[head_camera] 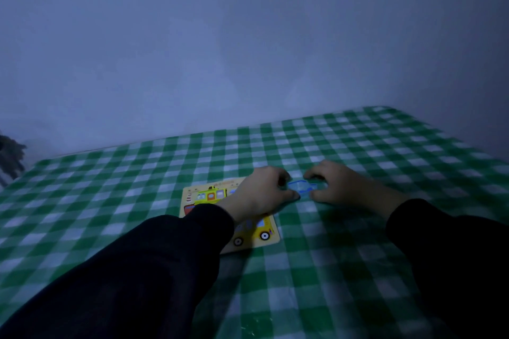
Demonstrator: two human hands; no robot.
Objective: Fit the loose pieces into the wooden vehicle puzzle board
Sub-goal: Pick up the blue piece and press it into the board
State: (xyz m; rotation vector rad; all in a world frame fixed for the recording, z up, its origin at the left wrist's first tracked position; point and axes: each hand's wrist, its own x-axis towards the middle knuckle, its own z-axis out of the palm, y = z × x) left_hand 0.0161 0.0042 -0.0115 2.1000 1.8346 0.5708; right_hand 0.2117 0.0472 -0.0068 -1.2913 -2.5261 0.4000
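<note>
The wooden puzzle board (249, 239) lies on the green checked cloth, showing yellow vehicles with black wheels; my left forearm covers much of it. Just past its far right corner a blue vehicle piece (301, 187) sits between my two hands. My left hand (261, 192) pinches the piece's left end with thumb and fingers. My right hand (341, 186) grips its right end, fingers curled over it. Whether the piece rests on the cloth or is lifted is unclear in the blur.
The green and white checked tablecloth (344, 270) covers the whole table up to a plain bluish wall. A dark fuzzy object (9, 157) stands at the far left edge. The light is dim.
</note>
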